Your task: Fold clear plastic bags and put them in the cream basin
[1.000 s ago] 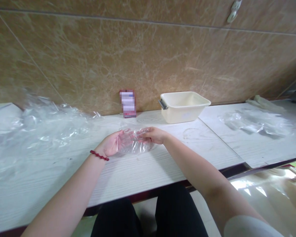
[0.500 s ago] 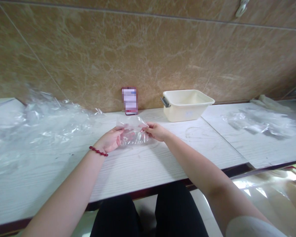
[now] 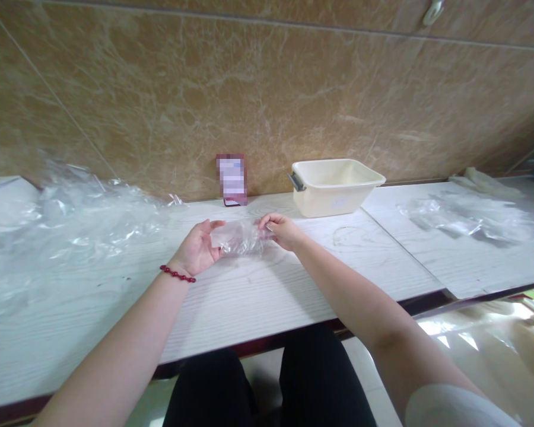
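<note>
A small clear plastic bag (image 3: 240, 238) is stretched between my two hands just above the white table (image 3: 267, 296). My left hand (image 3: 198, 249), with a red bead bracelet on the wrist, holds the bag's left end between thumb and lower fingers, the other fingers partly spread. The bag's right end is pinched by the closed fingers of my right hand (image 3: 282, 231). The bag looks crumpled and narrow.
A heap of clear plastic bags (image 3: 66, 219) covers the table's left side. A cream plastic tub (image 3: 336, 185) and a small blurred card (image 3: 231, 178) stand by the marble wall. More clear plastic (image 3: 465, 216) lies on the adjoining table at right.
The bag was lifted off the table and spread upright half a second ago; now it is gathered narrower and lower between my hands, and my left fingers have opened somewhat.
</note>
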`<state>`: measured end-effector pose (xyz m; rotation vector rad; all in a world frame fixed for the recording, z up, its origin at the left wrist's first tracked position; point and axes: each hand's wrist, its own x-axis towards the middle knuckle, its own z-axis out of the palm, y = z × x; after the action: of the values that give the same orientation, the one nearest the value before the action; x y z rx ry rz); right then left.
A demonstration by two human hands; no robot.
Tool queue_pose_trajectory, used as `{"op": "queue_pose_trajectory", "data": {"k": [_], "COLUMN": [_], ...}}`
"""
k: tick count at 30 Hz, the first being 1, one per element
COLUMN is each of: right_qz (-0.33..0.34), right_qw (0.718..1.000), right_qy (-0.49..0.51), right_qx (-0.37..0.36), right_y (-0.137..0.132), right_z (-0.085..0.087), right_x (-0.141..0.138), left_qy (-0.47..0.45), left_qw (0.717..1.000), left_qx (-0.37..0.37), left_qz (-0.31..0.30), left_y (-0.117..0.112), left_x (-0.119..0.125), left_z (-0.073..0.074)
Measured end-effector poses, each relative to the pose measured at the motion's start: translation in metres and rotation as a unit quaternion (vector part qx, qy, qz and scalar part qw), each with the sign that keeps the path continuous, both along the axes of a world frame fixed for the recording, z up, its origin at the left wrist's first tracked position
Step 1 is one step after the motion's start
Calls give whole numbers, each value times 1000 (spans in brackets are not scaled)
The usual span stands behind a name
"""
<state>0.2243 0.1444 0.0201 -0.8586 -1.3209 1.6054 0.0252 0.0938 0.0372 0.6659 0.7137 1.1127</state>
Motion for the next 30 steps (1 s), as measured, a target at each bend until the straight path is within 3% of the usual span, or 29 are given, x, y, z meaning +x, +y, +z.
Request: {"op": "queue_pose_trajectory", "data": {"k": [4, 7, 11, 14, 20, 23, 30], "right_qz": [-12, -30, -50, -16, 41, 35, 14], "right_qw": [1000, 999, 998, 1000, 995, 989, 994], "right_qy": [0, 38, 20, -18, -94, -145, -100], "right_qx": [11, -2, -30, -13, -18, 20, 30], "right_y": [1, 2, 3, 3, 1, 1, -1], "right_z": [0, 0, -3, -6, -8, -8, -5], "right_x": [-1, 0, 0, -1, -3, -2, -2], "left_qy": [120, 157, 167, 156, 148, 160, 178], "left_qw": [992, 986, 980, 980, 981, 980, 975], "left_qx": [0, 15, 30, 36, 42, 49, 70], "left_qz": [36, 60, 106, 122, 114, 112, 112], "left_y": [4, 6, 8, 8, 8, 6, 5], "left_x": [4, 5, 3, 3, 2, 2, 2], "left_z": [-7, -11, -11, -11, -9, -8, -2]}}
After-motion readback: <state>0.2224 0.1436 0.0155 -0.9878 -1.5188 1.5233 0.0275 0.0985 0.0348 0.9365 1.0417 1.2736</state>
